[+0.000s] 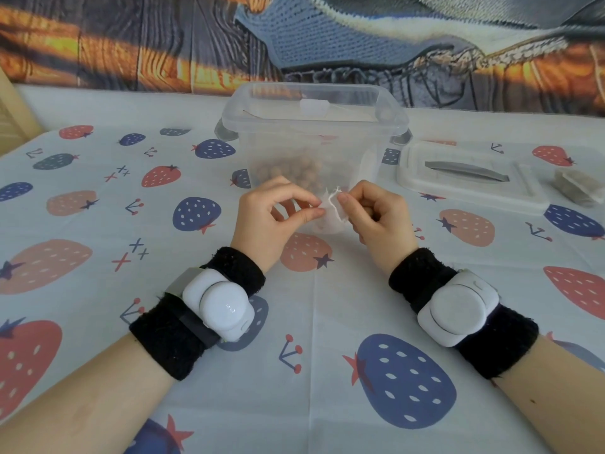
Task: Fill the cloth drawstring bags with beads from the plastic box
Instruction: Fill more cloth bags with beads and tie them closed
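A small white cloth drawstring bag (331,221) hangs between my hands just in front of the clear plastic box (314,126). My left hand (268,217) pinches the bag's left top edge with thumb and forefinger. My right hand (376,217) pinches the right top edge, where a white string loop sticks up. Brown beads (288,170) lie in a heap on the bottom of the box, seen through its wall. The lower part of the bag is partly hidden by my fingers.
The box's lid (468,176) with a grey handle lies flat to the right of the box. More cloth bags (576,188) lie beyond it at the far right. A strawberry-print tablecloth (314,322) covers the table. A printed wall hanging runs behind.
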